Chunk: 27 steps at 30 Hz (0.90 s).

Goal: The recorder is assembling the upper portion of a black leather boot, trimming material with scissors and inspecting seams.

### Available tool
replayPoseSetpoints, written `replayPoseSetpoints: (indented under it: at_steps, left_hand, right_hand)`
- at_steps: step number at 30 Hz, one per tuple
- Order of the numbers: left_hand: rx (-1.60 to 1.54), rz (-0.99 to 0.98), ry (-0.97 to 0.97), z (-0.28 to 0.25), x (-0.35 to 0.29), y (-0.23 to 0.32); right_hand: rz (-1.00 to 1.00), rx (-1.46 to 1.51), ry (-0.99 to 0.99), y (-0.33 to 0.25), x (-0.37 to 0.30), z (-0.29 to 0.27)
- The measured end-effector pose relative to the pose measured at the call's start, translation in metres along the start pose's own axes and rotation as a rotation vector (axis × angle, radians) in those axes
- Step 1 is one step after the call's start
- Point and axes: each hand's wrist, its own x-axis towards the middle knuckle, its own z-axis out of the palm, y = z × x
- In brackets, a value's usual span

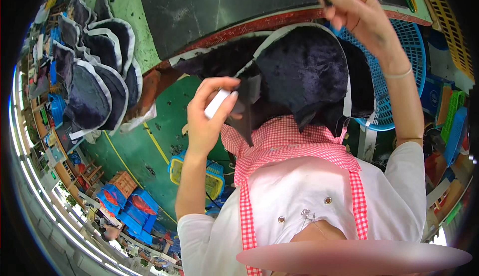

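Over green floor (144, 141), hands pinch dark fur piece (304, 71).

A green painted floor (134, 146) runs underfoot, marked with a yellow line (154, 141) and scuffed dark in spots. A dark work surface (209, 6) with a red edge stands ahead. Blue and yellow plastic crates (129, 206) sit on the floor, a blue basket (399, 76) to the right. Daylight pours in along the left side
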Motion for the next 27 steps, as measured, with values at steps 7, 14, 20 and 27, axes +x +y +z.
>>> replayPoseSetpoints:
  at_steps: [7, 14, 20, 27]
  left_hand:
    - [0.020, -0.161, -0.160, 0.014, 0.022, 0.004]
    - [-0.083, -0.063, -0.155, 0.028, 0.028, -0.002]
    - [-0.147, 0.035, -0.163, 0.047, 0.033, 0.007]
    - [-0.167, 0.049, -0.178, 0.050, 0.034, 0.006]
  right_hand:
    - [0.296, 0.434, -0.098, 0.010, -0.042, 0.077]
    - [0.300, 0.341, -0.080, 0.023, -0.046, 0.094]
    - [0.132, -0.021, 0.056, 0.021, -0.042, 0.092]
    - [0.045, -0.156, 0.055, 0.017, -0.042, 0.095]
